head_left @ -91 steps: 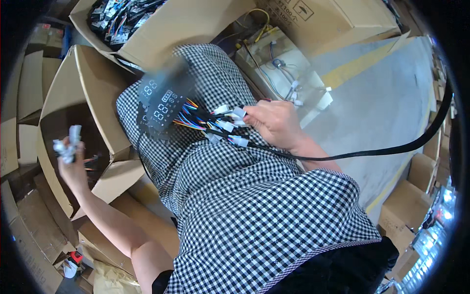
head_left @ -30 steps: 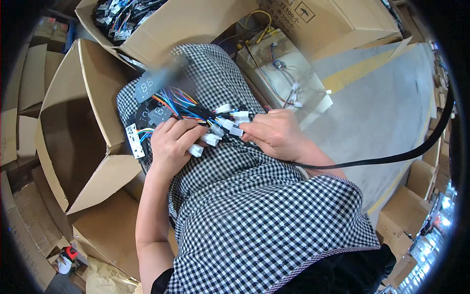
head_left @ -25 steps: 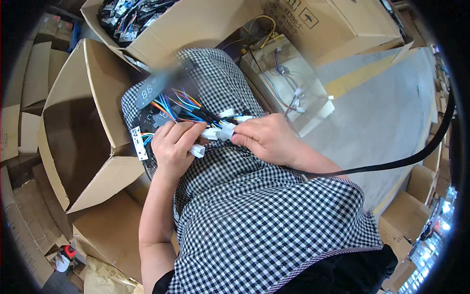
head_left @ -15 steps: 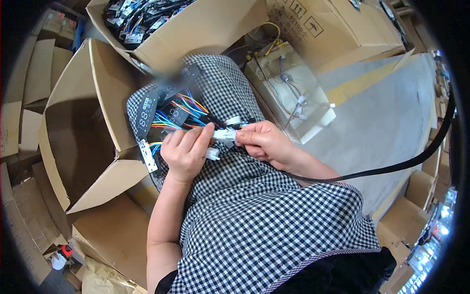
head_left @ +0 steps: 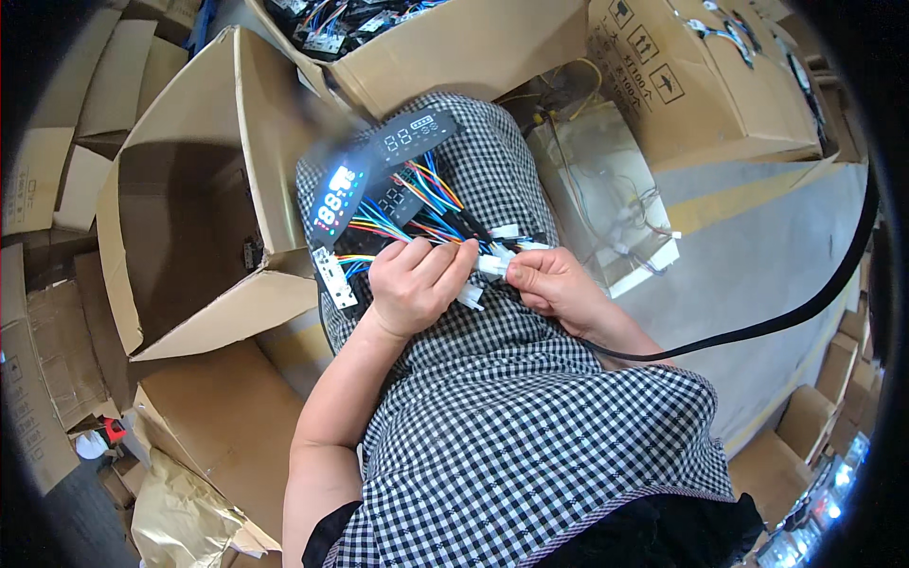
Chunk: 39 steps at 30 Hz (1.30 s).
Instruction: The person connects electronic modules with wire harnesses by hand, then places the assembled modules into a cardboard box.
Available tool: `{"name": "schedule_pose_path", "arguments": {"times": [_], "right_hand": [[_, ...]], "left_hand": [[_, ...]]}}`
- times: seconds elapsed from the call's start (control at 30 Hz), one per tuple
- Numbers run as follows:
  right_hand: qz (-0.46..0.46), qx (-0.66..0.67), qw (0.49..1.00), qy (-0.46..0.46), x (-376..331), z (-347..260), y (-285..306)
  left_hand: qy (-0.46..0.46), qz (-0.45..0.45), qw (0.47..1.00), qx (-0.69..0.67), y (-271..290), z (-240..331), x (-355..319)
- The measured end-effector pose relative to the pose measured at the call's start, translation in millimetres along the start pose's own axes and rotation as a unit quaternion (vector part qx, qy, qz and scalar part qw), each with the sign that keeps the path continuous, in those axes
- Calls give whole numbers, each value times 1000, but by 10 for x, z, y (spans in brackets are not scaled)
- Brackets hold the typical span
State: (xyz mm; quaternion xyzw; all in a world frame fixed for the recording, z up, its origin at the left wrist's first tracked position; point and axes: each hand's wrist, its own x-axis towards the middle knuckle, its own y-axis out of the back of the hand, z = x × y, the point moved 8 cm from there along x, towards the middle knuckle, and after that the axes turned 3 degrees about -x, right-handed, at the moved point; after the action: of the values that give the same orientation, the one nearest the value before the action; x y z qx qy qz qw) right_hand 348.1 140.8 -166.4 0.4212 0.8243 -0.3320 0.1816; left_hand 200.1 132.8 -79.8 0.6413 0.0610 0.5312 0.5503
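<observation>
My left hand [head_left: 417, 284] is closed around the wire end of a display board's harness. My right hand [head_left: 559, 289] pinches a white connector [head_left: 491, 266] that meets it between the two hands. On my lap, the left dark display board [head_left: 338, 201] glows with white digits and small coloured lights. Two unlit display boards [head_left: 417, 134] lie beside it, trailing coloured wires [head_left: 437, 189]. A white circuit board [head_left: 334, 278] rests near my left knuckles. Loose white plugs [head_left: 471, 296] sit close to my fingers. Which wires my left fingers grip is partly hidden.
A tall cardboard box [head_left: 180, 237] opens at my left. Another box [head_left: 445, 57] ahead holds many boards and wires. A pale case with wiring [head_left: 606, 180] stands on the floor at right. A black cable [head_left: 748, 329] runs from the right edge toward my right forearm.
The left display board has lit up; half a second ago it was dim. Both hands keep their grip at the connector. The whole view has shifted, with my lap now farther right.
</observation>
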Motion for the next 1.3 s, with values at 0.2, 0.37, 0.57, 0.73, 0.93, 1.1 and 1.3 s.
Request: {"name": "schedule_pose_path", "arguments": {"times": [0.2,0.37,0.57,0.73,0.93,1.1,1.3], "right_hand": [[0,-85,994,70,-111,-170,30],[183,-79,970,137,-335,-352,545],[200,-220,937,185,-371,-351,523],[108,-45,985,126,-227,-208,351],[18,65,997,28,-60,-138,111],[-16,68,998,1,0,-83,87],[-13,-24,997,69,-28,-89,48]], "left_hand": [[66,-40,996,-41,-45,-97,55],[80,-95,992,-10,4,-32,217],[62,-162,974,-144,-421,-82,212],[106,-43,976,-185,-265,-154,197],[74,-3,992,-107,-202,-79,189],[59,-34,993,-101,-192,-35,168],[89,-82,989,-80,-181,-105,243]]}}
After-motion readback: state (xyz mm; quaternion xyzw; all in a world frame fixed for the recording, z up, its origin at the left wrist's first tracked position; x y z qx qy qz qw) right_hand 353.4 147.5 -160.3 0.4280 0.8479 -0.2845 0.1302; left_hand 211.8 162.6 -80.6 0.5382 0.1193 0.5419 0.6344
